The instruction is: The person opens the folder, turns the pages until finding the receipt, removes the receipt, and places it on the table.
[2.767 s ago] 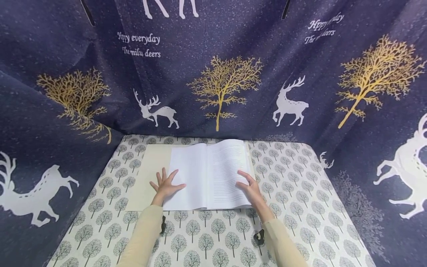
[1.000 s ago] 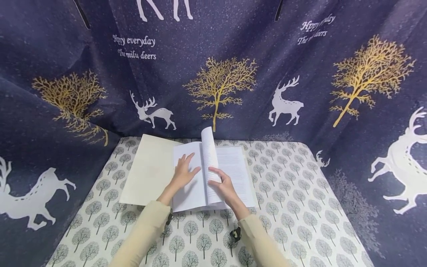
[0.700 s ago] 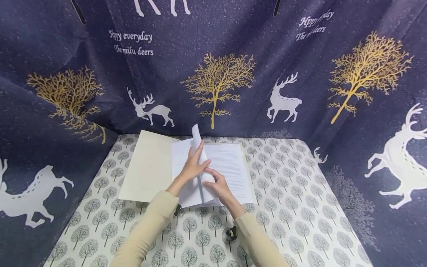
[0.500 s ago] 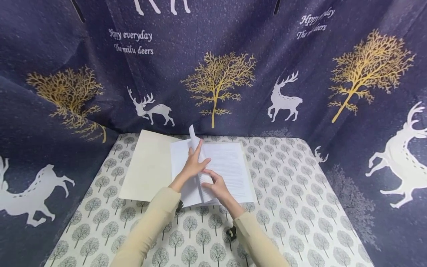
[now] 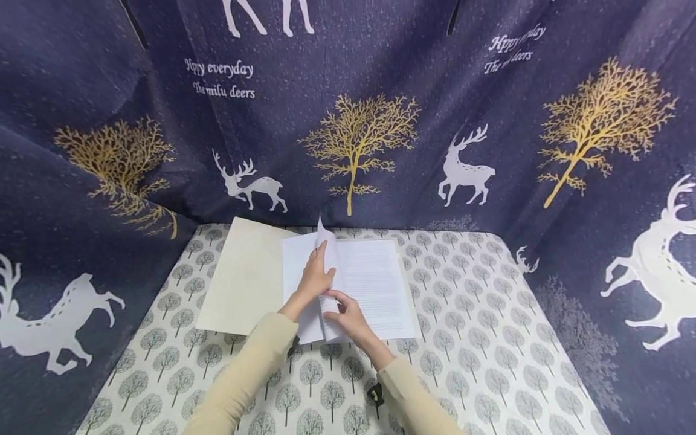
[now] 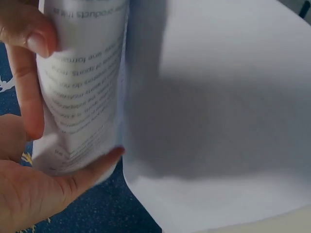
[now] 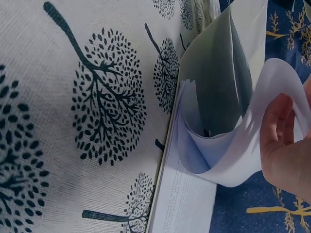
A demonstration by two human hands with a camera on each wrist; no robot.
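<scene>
At twelve o'clock lies the open book (image 5: 375,284); the right hand (image 5: 350,317) pinches its curled page (image 5: 333,255), the left hand (image 5: 313,279), straight-fingered, touches it. Probably page-turning; next needs laying it toward nine.

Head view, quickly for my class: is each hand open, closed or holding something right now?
Left hand: open, resting against the curled book pages.
Right hand: closed, pinching the curled book pages.
</scene>
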